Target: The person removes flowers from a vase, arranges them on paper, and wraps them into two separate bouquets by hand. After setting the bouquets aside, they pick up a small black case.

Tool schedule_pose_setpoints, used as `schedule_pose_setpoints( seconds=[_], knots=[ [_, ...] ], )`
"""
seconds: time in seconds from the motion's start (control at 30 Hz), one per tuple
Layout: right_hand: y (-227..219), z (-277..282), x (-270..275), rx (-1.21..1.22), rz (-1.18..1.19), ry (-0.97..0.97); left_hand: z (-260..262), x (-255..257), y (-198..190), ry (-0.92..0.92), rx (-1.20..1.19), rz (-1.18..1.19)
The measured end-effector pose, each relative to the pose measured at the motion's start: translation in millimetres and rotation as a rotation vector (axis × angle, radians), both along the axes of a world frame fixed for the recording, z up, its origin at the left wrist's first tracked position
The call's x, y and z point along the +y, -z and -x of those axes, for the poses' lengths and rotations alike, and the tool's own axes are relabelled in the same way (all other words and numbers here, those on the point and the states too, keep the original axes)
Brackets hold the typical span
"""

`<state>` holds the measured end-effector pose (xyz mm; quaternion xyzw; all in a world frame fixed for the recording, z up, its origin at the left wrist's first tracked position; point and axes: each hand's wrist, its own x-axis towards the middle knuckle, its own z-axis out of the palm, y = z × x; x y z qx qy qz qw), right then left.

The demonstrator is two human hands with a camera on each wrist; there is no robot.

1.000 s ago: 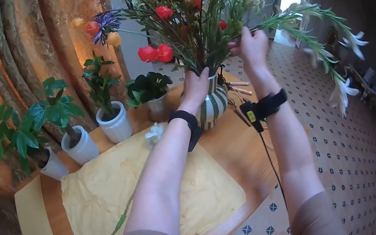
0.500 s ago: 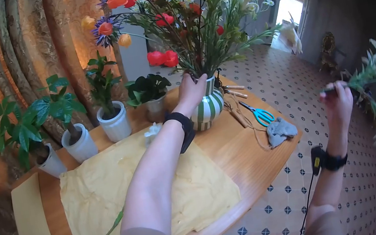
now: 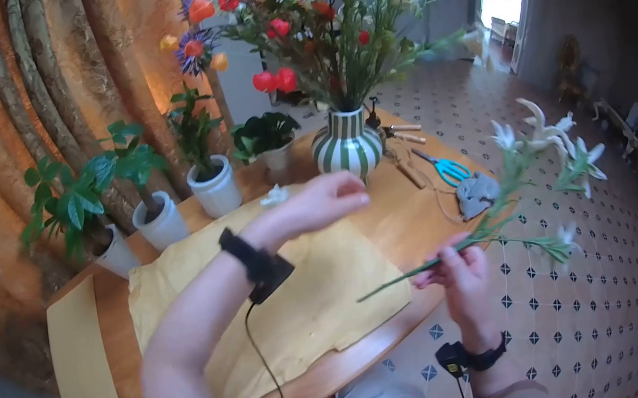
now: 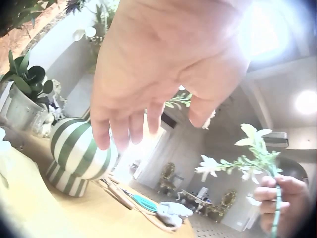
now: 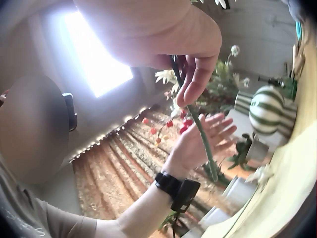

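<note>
My right hand (image 3: 464, 274) pinches the green stem of a white lily spray (image 3: 512, 182), held over the table's front right edge. Its blooms point up and right, and the bare stem end (image 5: 208, 153) sticks out past my fingers to the left. My left hand (image 3: 329, 200) is in the air above the yellow sheet, in front of the vase, with nothing in its grasp; the left wrist view shows its fingers (image 4: 119, 130) loosely extended. A green-and-white striped vase (image 3: 348, 150) stands upright at the back of the table, full of mixed flowers (image 3: 326, 37).
Teal-handled scissors (image 3: 452, 171), a grey cloth (image 3: 477, 194) and wooden-handled tools (image 3: 407, 134) lie right of the vase. A crumpled yellow sheet (image 3: 319, 300) covers much of the wooden table. Several potted plants (image 3: 214, 184) line the back left. A white bloom (image 3: 275, 196) lies on the sheet.
My right hand carried the lily spray away from the vase to the right, then back over the table edge. My left hand let go at the vase's neck and came toward me.
</note>
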<state>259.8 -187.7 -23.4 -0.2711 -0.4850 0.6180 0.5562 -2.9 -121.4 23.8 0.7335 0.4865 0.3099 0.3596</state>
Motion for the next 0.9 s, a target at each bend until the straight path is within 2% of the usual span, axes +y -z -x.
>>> schedule_pose_setpoints(
  seconds=[0.03, 0.1, 0.17, 0.2, 0.27, 0.3, 0.37, 0.4, 0.43, 0.47, 0.53, 0.67, 0.73, 0.8, 0.87, 0.9],
  knots=[
    [0, 13, -8, -0.001, 0.018, -0.014, -5, -32, -7, 0.075, 0.037, 0.004],
    [0, 37, -21, 0.03, 0.012, -0.251, -7, -87, -11, 0.232, 0.215, 0.066],
    [1, 58, -33, 0.013, -0.018, -0.377, -12, -137, -33, 0.231, 0.348, 0.269],
    [-3, 70, -41, 0.01, -0.026, -0.43, -9, -155, -28, 0.216, 0.342, 0.284],
    [-3, 91, -51, 0.006, -0.024, -0.527, 2, -192, -15, -0.034, -0.012, 0.35],
    [-2, 101, -56, 0.001, -0.032, -0.605, 7, -208, -9, -0.047, -0.02, 0.358],
    [-1, 125, -63, -0.034, -0.025, -0.659, 19, -238, 0, -0.434, -0.268, 0.341],
    [1, 137, -65, -0.053, 0.015, -0.748, 26, -249, 5, -0.437, -0.269, 0.349],
    [1, 147, -67, -0.071, 0.054, -0.835, 33, -258, 9, -0.525, -0.213, 0.236],
    [0, 155, -69, -0.069, 0.055, -0.831, 40, -264, 12, -0.608, -0.154, 0.119],
    [-1, 166, -71, -0.073, 0.142, -0.973, 54, -272, 19, -0.654, -0.175, 0.101],
    [25, 173, -73, -0.167, 0.116, -0.922, 81, -275, 28, -0.729, -0.213, 0.043],
    [30, 165, -68, -0.333, -0.245, -0.808, 88, -274, 32, -0.736, -0.273, 0.064],
    [28, 156, -61, -0.373, -0.295, -0.776, 92, -271, 34, -0.741, -0.333, 0.089],
    [24, 149, -55, -0.412, -0.345, -0.742, 94, -266, 32, -0.787, -0.544, 0.19],
    [22, 146, -53, -0.425, -0.338, -0.764, 98, -263, 32, -0.784, -0.544, 0.193]
  ],
)
